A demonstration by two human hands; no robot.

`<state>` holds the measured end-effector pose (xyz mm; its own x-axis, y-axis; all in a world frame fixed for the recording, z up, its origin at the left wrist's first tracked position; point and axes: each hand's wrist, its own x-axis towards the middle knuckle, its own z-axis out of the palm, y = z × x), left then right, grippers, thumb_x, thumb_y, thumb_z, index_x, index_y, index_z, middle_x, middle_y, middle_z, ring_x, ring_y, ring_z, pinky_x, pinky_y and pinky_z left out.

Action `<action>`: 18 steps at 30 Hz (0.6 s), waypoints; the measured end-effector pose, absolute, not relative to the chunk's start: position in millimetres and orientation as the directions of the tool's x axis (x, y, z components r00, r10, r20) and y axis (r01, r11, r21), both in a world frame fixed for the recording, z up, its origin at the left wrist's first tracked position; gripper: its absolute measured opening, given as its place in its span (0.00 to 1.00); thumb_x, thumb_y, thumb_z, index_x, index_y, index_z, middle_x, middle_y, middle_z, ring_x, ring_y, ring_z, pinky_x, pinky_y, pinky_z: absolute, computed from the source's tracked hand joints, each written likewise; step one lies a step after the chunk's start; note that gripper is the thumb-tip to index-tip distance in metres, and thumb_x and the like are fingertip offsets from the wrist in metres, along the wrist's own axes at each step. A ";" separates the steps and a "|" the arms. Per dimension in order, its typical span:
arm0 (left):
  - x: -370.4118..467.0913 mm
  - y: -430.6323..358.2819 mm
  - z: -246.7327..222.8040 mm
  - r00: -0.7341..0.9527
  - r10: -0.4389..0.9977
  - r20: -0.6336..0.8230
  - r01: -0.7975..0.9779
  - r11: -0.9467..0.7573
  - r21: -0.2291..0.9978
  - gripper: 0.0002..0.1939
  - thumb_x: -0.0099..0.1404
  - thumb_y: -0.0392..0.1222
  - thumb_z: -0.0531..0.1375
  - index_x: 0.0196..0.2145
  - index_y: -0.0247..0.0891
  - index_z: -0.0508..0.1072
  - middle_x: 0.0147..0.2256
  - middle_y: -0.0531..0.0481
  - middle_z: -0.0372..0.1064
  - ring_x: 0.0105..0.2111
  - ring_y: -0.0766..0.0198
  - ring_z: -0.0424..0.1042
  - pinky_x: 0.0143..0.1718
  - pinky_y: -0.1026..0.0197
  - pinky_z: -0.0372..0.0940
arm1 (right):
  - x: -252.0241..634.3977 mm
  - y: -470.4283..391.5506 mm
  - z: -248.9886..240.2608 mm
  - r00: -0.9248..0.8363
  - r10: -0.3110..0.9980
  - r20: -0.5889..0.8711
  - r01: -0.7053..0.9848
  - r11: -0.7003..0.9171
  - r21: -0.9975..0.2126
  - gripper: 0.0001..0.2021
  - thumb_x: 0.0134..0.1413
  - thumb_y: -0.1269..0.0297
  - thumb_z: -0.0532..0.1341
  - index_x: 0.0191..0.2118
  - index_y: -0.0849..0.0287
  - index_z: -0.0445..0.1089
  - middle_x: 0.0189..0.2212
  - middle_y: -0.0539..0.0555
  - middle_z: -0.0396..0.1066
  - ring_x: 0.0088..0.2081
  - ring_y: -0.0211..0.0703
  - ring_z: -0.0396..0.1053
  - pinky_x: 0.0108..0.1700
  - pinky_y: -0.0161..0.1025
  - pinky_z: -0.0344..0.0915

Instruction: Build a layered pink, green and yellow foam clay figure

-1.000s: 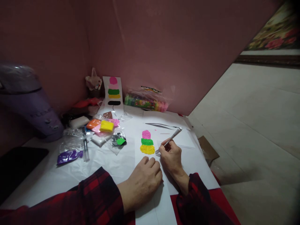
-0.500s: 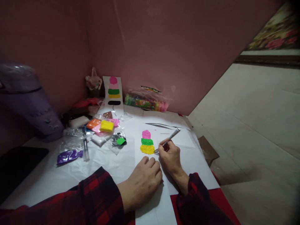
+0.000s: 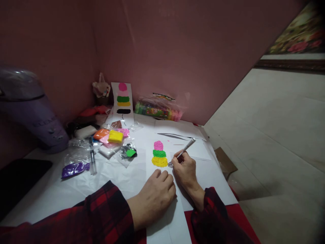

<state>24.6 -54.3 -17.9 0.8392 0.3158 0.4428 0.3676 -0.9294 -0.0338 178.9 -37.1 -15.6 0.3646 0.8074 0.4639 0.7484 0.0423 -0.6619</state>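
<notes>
My right hand (image 3: pixel 186 166) pinches a slim fork (image 3: pixel 189 145) with a striped handle, its prongs pointing down to the left. The prongs are at the right edge of a yellow clay piece (image 3: pixel 159 161) marked with wavy lines. Above that piece lie a textured green clay piece (image 3: pixel 159 153) and a pink one (image 3: pixel 158 145), stacked on white paper (image 3: pixel 165 223). Palm down on the paper just below the yellow clay rests my left hand (image 3: pixel 154 195), its fingers curled in; no object shows in it.
Bagged clay in several colours, including a yellow block (image 3: pixel 115 136) and a purple pack (image 3: pixel 75 170), lies left. A purple bottle (image 3: pixel 35 115) stands far left by a black flat object (image 3: pixel 22 183). A picture card (image 3: pixel 124 105) and a long clay package (image 3: pixel 158 111) lean near the wall.
The fork and my right hand have shifted very slightly right, its prongs drawing to the edge of the yellow clay. My left hand stays in place.
</notes>
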 end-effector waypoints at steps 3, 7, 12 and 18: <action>24.7 -54.1 -17.7 0.837 0.314 0.448 0.367 -0.930 -0.034 0.05 0.66 0.37 0.55 0.32 0.35 0.69 0.32 0.46 0.67 0.34 0.57 0.64 0.35 0.53 0.57 | 178.1 -37.1 -15.2 0.368 0.798 0.478 0.743 0.057 -0.666 0.04 0.49 0.66 0.57 0.30 0.58 0.68 0.20 0.49 0.69 0.22 0.41 0.66 0.27 0.36 0.61; 24.7 -53.9 -18.8 0.835 0.318 0.450 0.369 -0.929 -0.029 0.06 0.66 0.38 0.55 0.32 0.35 0.69 0.32 0.46 0.66 0.34 0.57 0.64 0.34 0.53 0.57 | 177.5 -36.9 -14.8 0.382 0.785 0.487 0.734 0.063 -0.677 0.05 0.50 0.65 0.57 0.29 0.58 0.67 0.20 0.50 0.69 0.22 0.41 0.65 0.27 0.36 0.61; 24.2 -54.1 -19.5 0.844 0.321 0.430 0.369 -0.929 -0.031 0.05 0.66 0.37 0.55 0.32 0.35 0.69 0.33 0.46 0.66 0.35 0.58 0.63 0.36 0.53 0.57 | 177.0 -36.5 -14.7 0.376 0.784 0.494 0.723 0.085 -0.685 0.05 0.50 0.65 0.57 0.29 0.59 0.68 0.20 0.49 0.69 0.21 0.41 0.66 0.27 0.36 0.62; 24.8 -53.6 -19.3 0.839 0.318 0.442 0.372 -0.927 -0.039 0.08 0.67 0.40 0.55 0.32 0.35 0.69 0.32 0.46 0.66 0.34 0.57 0.63 0.34 0.54 0.57 | 176.0 -37.0 -15.0 0.339 0.802 0.492 0.706 0.129 -0.696 0.03 0.50 0.66 0.57 0.30 0.59 0.68 0.21 0.49 0.69 0.22 0.40 0.67 0.27 0.35 0.62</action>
